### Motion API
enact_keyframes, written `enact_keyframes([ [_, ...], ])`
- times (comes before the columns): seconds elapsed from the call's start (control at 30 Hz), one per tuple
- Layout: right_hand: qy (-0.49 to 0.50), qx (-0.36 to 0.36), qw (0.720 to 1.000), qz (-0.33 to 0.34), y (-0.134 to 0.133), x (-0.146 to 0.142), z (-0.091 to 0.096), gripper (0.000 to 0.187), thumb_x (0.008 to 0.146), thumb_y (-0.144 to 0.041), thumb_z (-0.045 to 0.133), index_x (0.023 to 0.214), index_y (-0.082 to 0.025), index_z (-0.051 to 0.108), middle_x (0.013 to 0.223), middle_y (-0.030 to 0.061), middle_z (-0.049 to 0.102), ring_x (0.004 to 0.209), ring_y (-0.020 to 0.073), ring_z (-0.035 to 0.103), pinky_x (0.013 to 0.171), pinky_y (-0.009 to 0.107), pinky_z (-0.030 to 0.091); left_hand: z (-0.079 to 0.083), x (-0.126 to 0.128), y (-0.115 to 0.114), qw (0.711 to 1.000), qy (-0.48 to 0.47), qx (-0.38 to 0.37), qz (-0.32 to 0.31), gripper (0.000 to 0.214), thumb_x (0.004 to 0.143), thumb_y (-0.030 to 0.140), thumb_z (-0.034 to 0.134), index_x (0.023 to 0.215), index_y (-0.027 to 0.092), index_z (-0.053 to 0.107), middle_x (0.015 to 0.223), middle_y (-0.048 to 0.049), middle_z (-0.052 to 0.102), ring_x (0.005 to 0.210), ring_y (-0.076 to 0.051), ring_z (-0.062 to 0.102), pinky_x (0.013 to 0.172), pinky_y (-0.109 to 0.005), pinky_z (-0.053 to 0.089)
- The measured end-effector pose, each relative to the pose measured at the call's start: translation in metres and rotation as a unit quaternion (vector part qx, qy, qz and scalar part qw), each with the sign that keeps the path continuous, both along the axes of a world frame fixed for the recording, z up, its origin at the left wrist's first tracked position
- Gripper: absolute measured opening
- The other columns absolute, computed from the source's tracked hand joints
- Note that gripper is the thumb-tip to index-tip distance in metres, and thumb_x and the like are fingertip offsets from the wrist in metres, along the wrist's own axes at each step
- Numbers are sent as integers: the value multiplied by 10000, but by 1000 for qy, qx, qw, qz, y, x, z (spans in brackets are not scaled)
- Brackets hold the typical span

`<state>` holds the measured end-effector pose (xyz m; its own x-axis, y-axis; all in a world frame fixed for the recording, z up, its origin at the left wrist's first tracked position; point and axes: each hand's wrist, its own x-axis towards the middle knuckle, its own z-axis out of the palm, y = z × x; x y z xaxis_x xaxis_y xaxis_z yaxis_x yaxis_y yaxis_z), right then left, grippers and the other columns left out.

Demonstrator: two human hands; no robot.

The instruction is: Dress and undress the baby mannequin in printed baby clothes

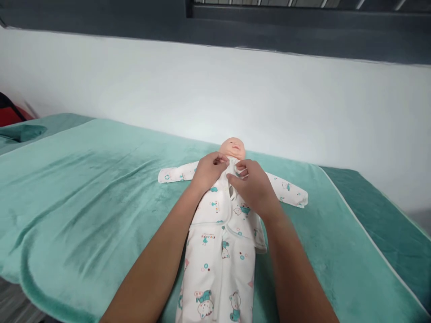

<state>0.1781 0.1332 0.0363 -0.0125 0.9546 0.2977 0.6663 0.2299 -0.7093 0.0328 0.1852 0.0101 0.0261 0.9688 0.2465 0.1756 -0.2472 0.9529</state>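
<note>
A baby doll lies on its back, its head toward the wall. It wears a white baby jacket printed with small teal figures, both sleeves stretched out sideways, and matching baby pants. At the neckline, my left hand pinches the jacket's edge just under the doll's chin. Close beside it on the right, my right hand is at the other front edge, thumb and fingers curled and slightly apart at the collar. A narrow gap shows between the jacket fronts below my fingers. The fastening itself is too small to make out.
A teal plush blanket with wrinkles on the left covers the surface under the doll. Behind it rises a white wall with a dark ledge above. Something red and black sits at the far left edge.
</note>
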Motion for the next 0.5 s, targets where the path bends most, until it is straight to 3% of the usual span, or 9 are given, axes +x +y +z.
enact_keyframes([
  [0.2, -89, -16, 993, -76, -20, -7, -4, 155, 846, -322, 606, 825, -231, 483, 814, 14, 579, 716, 180, 512, 650, 311, 365, 6, -6, -25, 998, 37, 40, -27, 165, 854, 335, 609, 803, 191, 671, 812, -1, 640, 758, -142, 542, 713, -285, 412],
  [0.4, -147, -9, 988, -43, -20, -7, -2, 208, 858, -342, 616, 819, -227, 446, 833, 21, 589, 691, 170, 496, 617, 289, 322, 16, -22, -32, 989, 76, -4, -128, 156, 820, 348, 669, 844, 197, 700, 841, -9, 629, 730, -132, 521, 652, -271, 399],
  [0.5, -163, -7, 986, -42, -21, -9, -2, 177, 853, -296, 600, 828, -223, 441, 826, 18, 596, 675, 162, 490, 606, 280, 301, 17, -27, -32, 986, 81, -16, -147, 123, 807, 307, 676, 843, 190, 691, 837, -7, 620, 734, -126, 513, 660, -266, 397],
])
